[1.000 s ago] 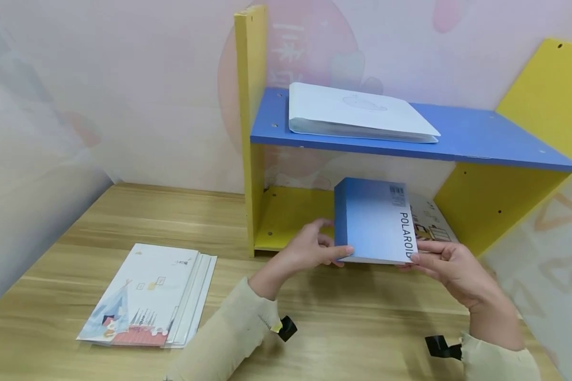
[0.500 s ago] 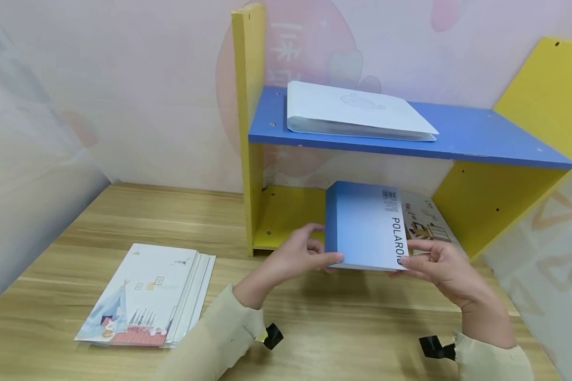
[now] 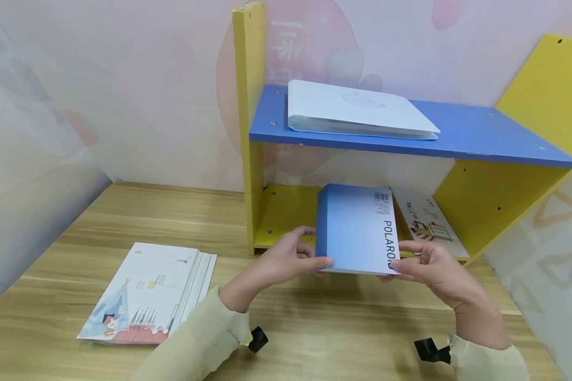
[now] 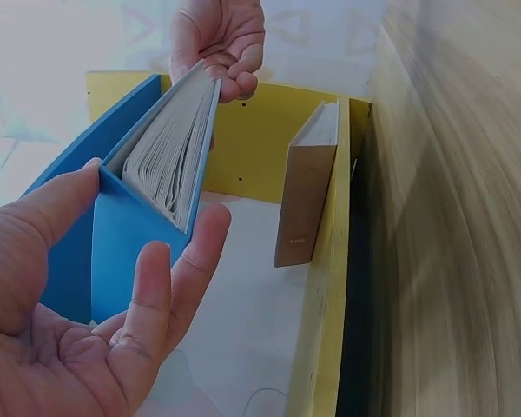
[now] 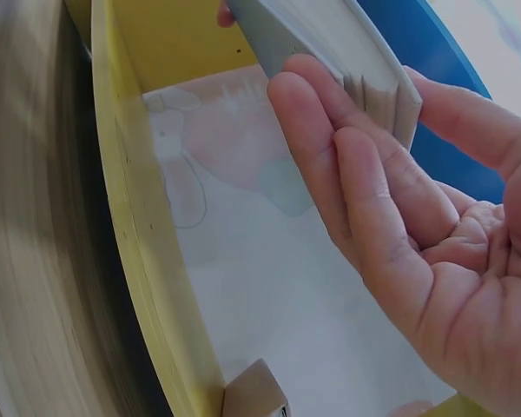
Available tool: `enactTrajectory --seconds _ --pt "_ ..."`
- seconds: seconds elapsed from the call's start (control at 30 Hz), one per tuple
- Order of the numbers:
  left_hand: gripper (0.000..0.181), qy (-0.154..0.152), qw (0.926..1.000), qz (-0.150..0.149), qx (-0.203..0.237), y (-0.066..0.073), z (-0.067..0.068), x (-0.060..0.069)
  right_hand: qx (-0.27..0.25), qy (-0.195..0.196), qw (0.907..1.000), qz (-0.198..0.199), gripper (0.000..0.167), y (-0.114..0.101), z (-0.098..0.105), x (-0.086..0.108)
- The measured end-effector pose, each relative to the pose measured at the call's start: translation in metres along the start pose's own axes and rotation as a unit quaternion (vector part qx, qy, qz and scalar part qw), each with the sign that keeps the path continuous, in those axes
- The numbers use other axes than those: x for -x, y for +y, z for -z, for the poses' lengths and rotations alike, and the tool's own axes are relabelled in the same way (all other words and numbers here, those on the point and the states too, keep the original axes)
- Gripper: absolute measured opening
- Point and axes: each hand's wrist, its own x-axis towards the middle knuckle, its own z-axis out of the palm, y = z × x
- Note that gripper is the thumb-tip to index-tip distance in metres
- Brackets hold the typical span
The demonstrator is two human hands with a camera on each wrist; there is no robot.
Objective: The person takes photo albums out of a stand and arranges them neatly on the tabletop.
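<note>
A thick, rectangular hardback album (image 3: 357,230) is held level with the mouth of the lower compartment, beneath the blue shelf (image 3: 476,124) and above the yellow bottom board (image 3: 291,206), its near end out over the table (image 3: 338,328). The cover is smooth, fading from mid-blue to nearly white; the left wrist view shows a dense block of thin, pale pages (image 4: 169,161) between stiff boards.

The front cover faces up, the flat, darker spine faces left, and the long axis appears to run from the person toward the wall. "POLAROID" reads lengthwise beside the right edge, from the far end nearward.

The left hand (image 3: 288,256) pinches the near corner at the spine, thumb above and fingers below. The right hand (image 3: 431,267) pinches the opposite near corner likewise.

Right of it, a brown-spined illustrated book (image 3: 429,222) lies flat. A whale-printed white album (image 3: 357,108) rests on the painted shelf; white, glossy-looking albums (image 3: 148,291) lie on the wood-grained table.
</note>
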Motion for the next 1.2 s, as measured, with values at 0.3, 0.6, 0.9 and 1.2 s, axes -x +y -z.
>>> enactTrajectory --seconds 0.3,0.6,0.9,1.2 --pt "0.086 0.008 1.0000 -0.002 0.001 -0.003 0.005 0.009 0.005 -0.020 0.9998 0.000 0.038 0.000 -0.008 -0.004" --pt "0.083 0.008 0.9999 -0.005 0.005 -0.009 0.010 0.018 0.028 -0.001 0.9990 -0.035 0.057 -0.002 -0.020 -0.007" --pt "0.083 0.013 0.9999 -0.010 -0.005 -0.012 0.016 0.029 0.035 -0.003 0.9987 -0.036 0.060 -0.004 -0.030 -0.010" --pt "0.082 0.011 0.9998 -0.015 -0.004 -0.014 0.022 0.036 0.060 -0.008 0.9977 -0.030 0.062 -0.007 -0.038 -0.011"
